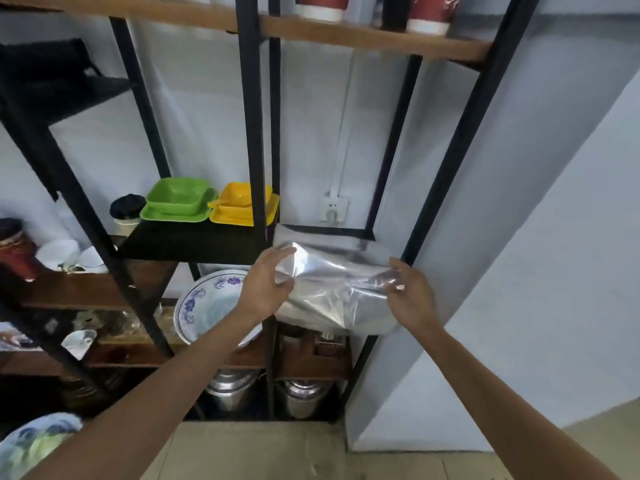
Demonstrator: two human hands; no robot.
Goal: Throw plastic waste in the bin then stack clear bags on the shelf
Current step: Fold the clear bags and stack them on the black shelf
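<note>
A bundle of clear plastic bags (332, 289) lies across the right-hand bay of a black metal shelf unit (254, 133), at about middle height. My left hand (268, 284) is at the bundle's left end, fingers spread and curled against the plastic. My right hand (410, 292) pinches the bundle's right end between thumb and fingers. The bags are glossy and crumpled, and they sag over the front edge of the shelf. No bin is in view.
Green (178, 200) and yellow (242, 202) square dishes sit on the black shelf to the left. A blue-patterned plate (204, 306) leans below my left hand. Steel pots (301, 396) stand on the bottom level. Red paper cups (429, 12) top the wooden shelf. A wall socket (334, 209) sits behind.
</note>
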